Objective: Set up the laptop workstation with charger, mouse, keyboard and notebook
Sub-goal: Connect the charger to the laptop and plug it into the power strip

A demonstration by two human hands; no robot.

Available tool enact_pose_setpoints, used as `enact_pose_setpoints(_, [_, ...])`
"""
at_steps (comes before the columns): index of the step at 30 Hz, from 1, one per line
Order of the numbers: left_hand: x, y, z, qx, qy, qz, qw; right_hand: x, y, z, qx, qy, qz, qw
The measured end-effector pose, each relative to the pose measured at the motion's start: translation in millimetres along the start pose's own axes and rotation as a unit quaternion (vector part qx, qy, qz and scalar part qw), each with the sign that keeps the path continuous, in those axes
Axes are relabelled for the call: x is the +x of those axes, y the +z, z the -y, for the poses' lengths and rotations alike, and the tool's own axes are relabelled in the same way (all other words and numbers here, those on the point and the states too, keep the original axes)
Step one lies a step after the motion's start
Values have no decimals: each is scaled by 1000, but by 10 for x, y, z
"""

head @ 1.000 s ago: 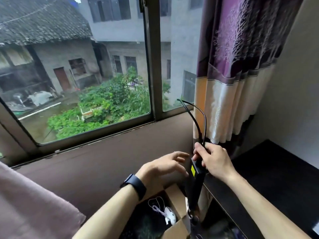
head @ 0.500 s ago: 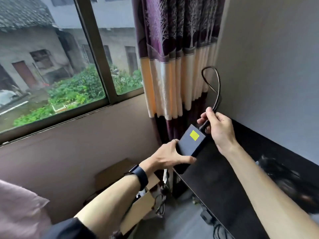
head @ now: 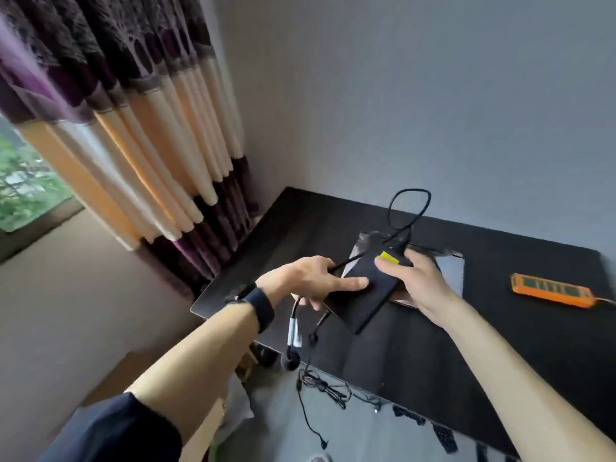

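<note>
Charger brick held over the desk by both hands

Charger aside for a moment, the biggest thing here is the grey wall [head: 433, 95], filling the view from 12 to 3 o'clock. A curtain [head: 133, 128] in purple, cream and orange bands hangs at 10 o'clock, with a strip of window [head: 23, 181] at 9 o'clock. The black desk [head: 500, 345] runs from the centre toward 4 o'clock. A silver-grey laptop [head: 450, 271], lid closed, lies flat on it just right of centre, partly hidden by the hands. A cardboard box [head: 110, 385] sits on the floor at 7 o'clock.

The charger [head: 363, 295], a black brick with a yellow label, is at the centre, tilted, above the laptop's near left corner. The left hand [head: 310, 278] grips its left edge, thumb pressed along the top face and the other fingers curled beneath. The right hand [head: 420, 281] holds its far end, thumb on top by the label, fingers wrapped under.

An orange power strip [head: 551, 291] lies on the desk at 3 o'clock, well apart from the laptop. The black cable [head: 410, 208] loops up from the brick toward 12 o'clock; more cord dangles off the desk edge at 6 o'clock. A dark watch [head: 260, 303] sits on the left wrist.
</note>
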State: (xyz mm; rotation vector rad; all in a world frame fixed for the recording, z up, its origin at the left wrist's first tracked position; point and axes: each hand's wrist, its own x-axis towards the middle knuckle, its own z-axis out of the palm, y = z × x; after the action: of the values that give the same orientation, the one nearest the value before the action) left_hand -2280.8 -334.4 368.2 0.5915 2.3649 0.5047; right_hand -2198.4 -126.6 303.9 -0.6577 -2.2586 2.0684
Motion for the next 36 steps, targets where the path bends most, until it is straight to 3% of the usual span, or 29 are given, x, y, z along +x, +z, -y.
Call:
enact_pose_setpoints(2, [265, -54, -24, 1, 35, -41, 999, -134, -330, -111, -25, 26, -33, 999])
enact_pose_setpoints(4, [503, -124, -71, -121, 54, -73, 988, -395, -590, -104, -67, 37, -78, 994])
enact_pose_setpoints(7, [750, -252, -299, -333, 65, -67, 938, -697, -1056, -343, -57, 75, -172, 981])
enact_pose_setpoints(10, [904, -307, -531, -437, 72, -19, 896, -878, -1381, -533, -25, 104, -277, 955])
enact_pose_setpoints(18, [1272, 74, -902, -369, 124, 48, 920, -1069, -1757, -336, 40, 89, -400, 911])
enact_pose_setpoints(23, [1320, 423, -1391, -358, 168, 137, 908, -947, -1943, -87, 85, 72, -411, 905])
enact_pose_setpoints(27, [1364, 846, -1681, -301, 178, 195, 917, -752, -2137, 22, 166, 114, -378, 904])
enact_pose_setpoints(33, [1412, 1306, -1998, -332, 105, 374, 859, -246, -2758, 68, 346, 96, -386, 850])
enact_pose_setpoints(36, [1435, 1485, -2103, -322, 90, 397, 855, -12, -3090, -73, 381, 112, -386, 833])
